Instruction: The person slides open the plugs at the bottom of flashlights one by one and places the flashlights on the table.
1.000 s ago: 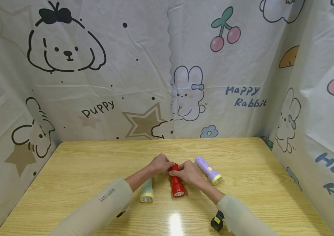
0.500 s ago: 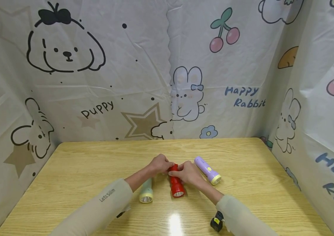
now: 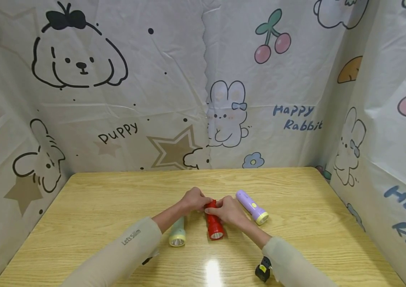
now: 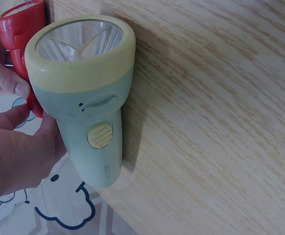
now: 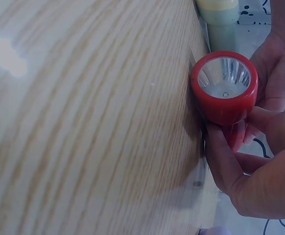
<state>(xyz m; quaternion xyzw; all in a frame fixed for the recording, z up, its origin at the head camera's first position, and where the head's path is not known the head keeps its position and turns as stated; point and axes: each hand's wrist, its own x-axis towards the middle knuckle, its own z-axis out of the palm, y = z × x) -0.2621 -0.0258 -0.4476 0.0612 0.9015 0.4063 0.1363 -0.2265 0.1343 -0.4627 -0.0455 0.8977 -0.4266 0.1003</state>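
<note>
A red flashlight (image 3: pixel 215 229) lies at the middle of the table, its clear lens toward me. My right hand (image 3: pixel 229 209) grips its body, with thumb and fingers on opposite sides in the right wrist view (image 5: pixel 260 171). At the tail end, my left hand (image 3: pixel 194 199) pinches the red flashlight with its fingertips; part of this grip is hidden behind the hand. A mint-green flashlight (image 4: pixel 96 98) with a cream head and switch lies just beside the left hand, its rear covered by the left forearm in the head view.
To the right of the right hand lies a purple flashlight (image 3: pixel 252 207) with a yellow rim. A small black device (image 3: pixel 263 271) sits at the right sleeve. The wooden table (image 3: pixel 116 191) ends at a printed cloth backdrop (image 3: pixel 145 79), with cloth on both sides.
</note>
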